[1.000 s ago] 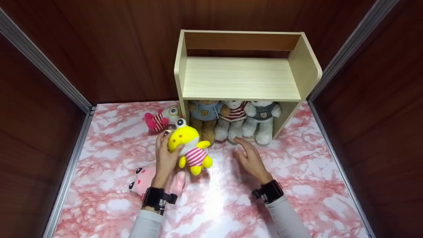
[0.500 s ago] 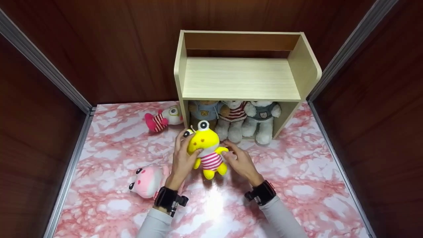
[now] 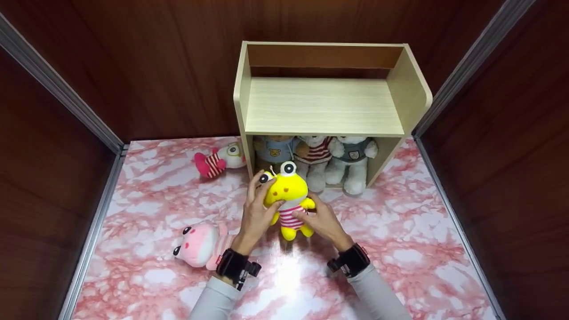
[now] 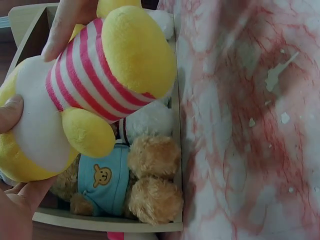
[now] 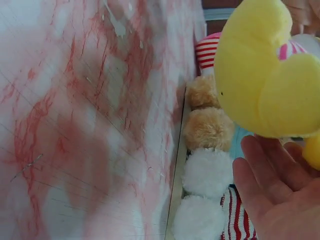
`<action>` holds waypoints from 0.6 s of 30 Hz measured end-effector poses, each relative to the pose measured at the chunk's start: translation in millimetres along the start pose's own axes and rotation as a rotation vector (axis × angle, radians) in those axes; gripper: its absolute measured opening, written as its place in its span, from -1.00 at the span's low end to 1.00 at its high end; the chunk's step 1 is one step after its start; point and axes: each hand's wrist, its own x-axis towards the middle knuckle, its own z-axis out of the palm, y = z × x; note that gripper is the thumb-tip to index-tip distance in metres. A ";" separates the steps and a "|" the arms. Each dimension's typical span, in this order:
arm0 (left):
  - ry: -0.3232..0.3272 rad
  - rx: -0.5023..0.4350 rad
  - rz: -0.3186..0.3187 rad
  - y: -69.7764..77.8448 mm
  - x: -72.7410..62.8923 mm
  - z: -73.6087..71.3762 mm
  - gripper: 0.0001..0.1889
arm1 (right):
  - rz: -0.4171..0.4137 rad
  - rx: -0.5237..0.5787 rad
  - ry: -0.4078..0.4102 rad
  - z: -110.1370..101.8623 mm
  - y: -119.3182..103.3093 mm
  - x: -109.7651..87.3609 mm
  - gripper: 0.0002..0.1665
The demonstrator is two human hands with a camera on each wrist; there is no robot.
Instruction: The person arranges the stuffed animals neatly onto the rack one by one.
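A yellow plush frog (image 3: 288,189) with bulging eyes and a pink-and-white striped shirt is held up before the shelf unit, its feet downward. My left hand (image 3: 257,214) grips its head from the left, the thumb below the snout. From the other side my right hand (image 3: 326,221) holds the body, thumb on the striped shirt and fingers behind. In the left wrist view the frog's shirt (image 4: 90,75) and a thumb on its pale chin show. Yellow plush legs (image 5: 260,75) hang over my right fingers in the right wrist view.
A pale wooden shelf unit (image 3: 324,104) stands at the back. Its lower compartment holds a brown bear (image 3: 275,149), a striped-shirt bear (image 3: 318,155) and a grey-vest bear (image 3: 354,162). A pink plush (image 3: 195,249) lies left; another plush (image 3: 218,163) lies beside the shelf. Dark walls enclose the marbled surface.
The left hand has carried the yellow frog to the right, and the frog is now more upright. The right hand has come in from the right and taken hold of its body.
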 end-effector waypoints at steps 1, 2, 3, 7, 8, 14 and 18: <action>0.002 -0.002 0.010 0.3 0.1 1.2 -0.39 | 0.000 0.010 -0.001 0.0 0.1 -0.3 -0.22; 0.004 -0.003 0.020 0.7 0.1 2.2 -0.39 | 0.005 0.019 0.000 0.1 0.2 -0.5 -0.22; 0.006 -0.007 0.030 1.3 0.1 3.2 -0.39 | 0.005 0.022 0.003 0.2 0.2 -0.7 -0.24; 0.010 -0.005 0.061 3.2 0.3 6.4 -0.38 | 0.001 0.018 0.019 -0.2 0.4 -1.5 -0.31; 0.009 -0.003 0.066 4.3 0.4 6.9 -0.37 | -0.002 0.017 0.025 -0.3 0.6 -1.5 -0.32; 0.003 0.025 0.074 7.5 0.3 10.9 -0.31 | -0.039 0.026 0.064 -0.4 2.0 -2.1 -0.41; -0.011 0.017 0.088 8.1 -0.7 13.6 -0.27 | -0.073 0.016 0.105 -1.0 3.9 -2.8 -0.46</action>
